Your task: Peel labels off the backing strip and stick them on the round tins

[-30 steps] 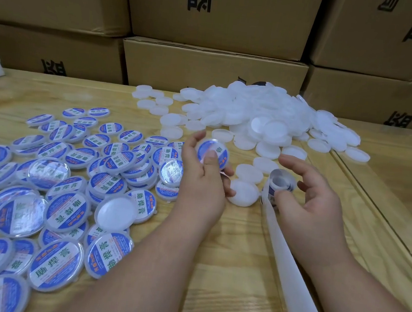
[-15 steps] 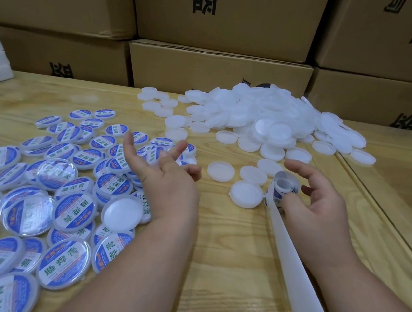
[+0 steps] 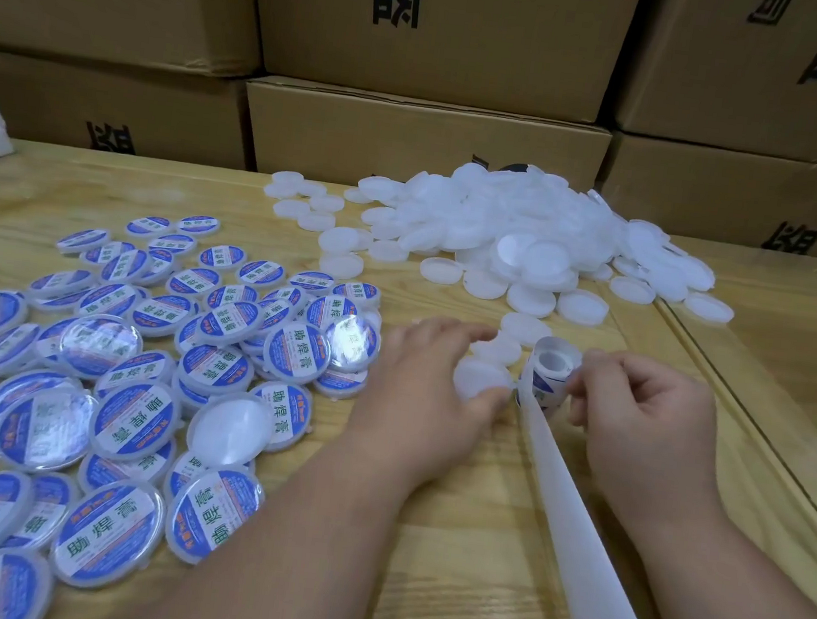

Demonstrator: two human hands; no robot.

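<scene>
Gripping blank tin (image 3: 482, 379); pinching label roll (image 3: 546, 383).

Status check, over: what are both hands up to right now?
Left hand gripping a blank white tin. Right hand pinching at the label roll. Backing strip trailing toward camera. Nothing in the way.

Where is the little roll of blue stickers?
Right of centre on the wooden table, the small label roll stands between both hands, pinched by the right hand.
</scene>
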